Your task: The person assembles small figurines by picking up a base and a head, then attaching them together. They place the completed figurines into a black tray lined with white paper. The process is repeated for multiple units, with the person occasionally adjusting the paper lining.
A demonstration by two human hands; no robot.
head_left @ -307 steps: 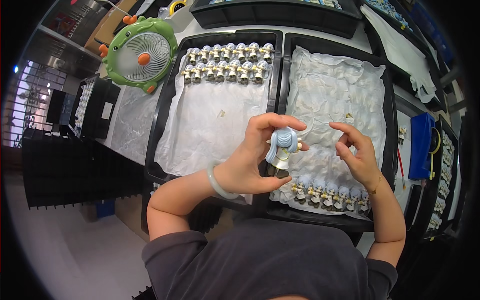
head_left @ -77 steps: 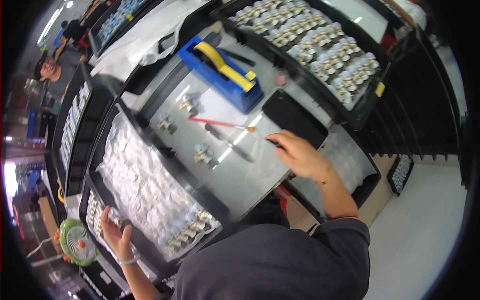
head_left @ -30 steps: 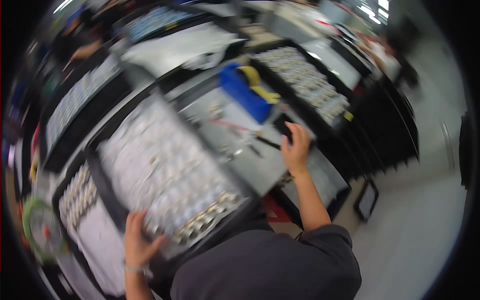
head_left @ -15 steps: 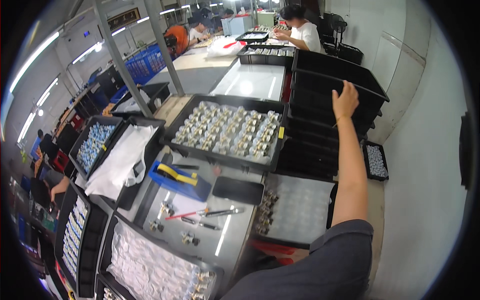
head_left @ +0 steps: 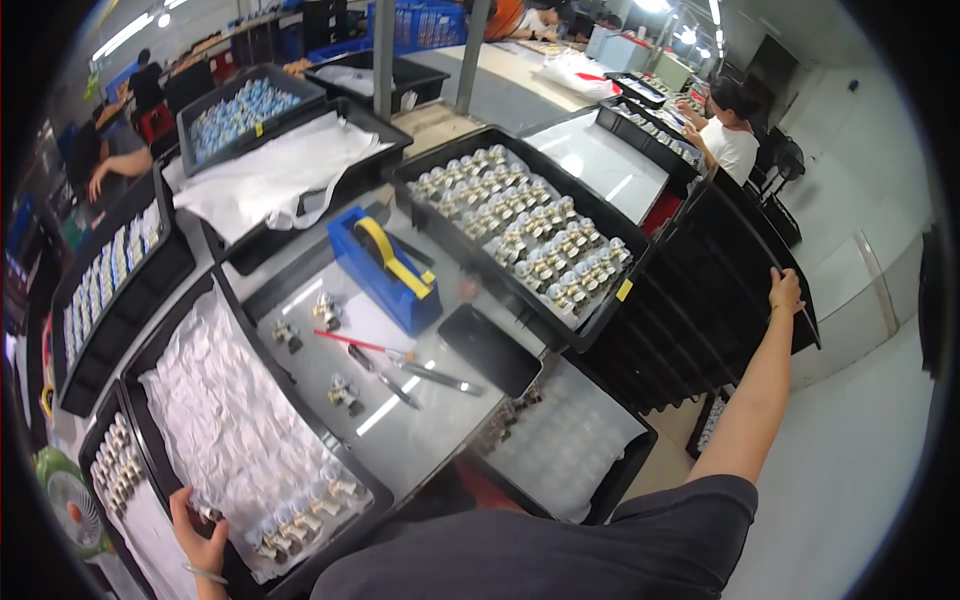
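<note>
My right hand [head_left: 787, 291] is closed on the rim of a black tray [head_left: 735, 300], which belongs to a stack at the right. At the lower left, my left hand [head_left: 203, 540] is at the side wall of a tray lined with crumpled white sheeting [head_left: 215, 400]. Its thumb and fingers close around a small metal fitting [head_left: 206, 511], partly hidden by them. Several brass-and-silver fittings [head_left: 300, 520] stand in rows at that tray's near end. Beyond the work surface lies another black tray [head_left: 490, 262] filled with rows of similar fittings.
On the table are a blue tape dispenser [head_left: 385, 270], a black phone-like slab [head_left: 490, 348], a red pencil-like stick [head_left: 350, 340], pens and loose fittings [head_left: 345, 393]. A sheet-covered tray [head_left: 565, 440] sits near my body. A person [head_left: 728, 135] works at the far right.
My view has swung, so the table appears rotated. My right hand, open above the stack before, now grips a tray rim. My left hand has come into view at the lower left.
</note>
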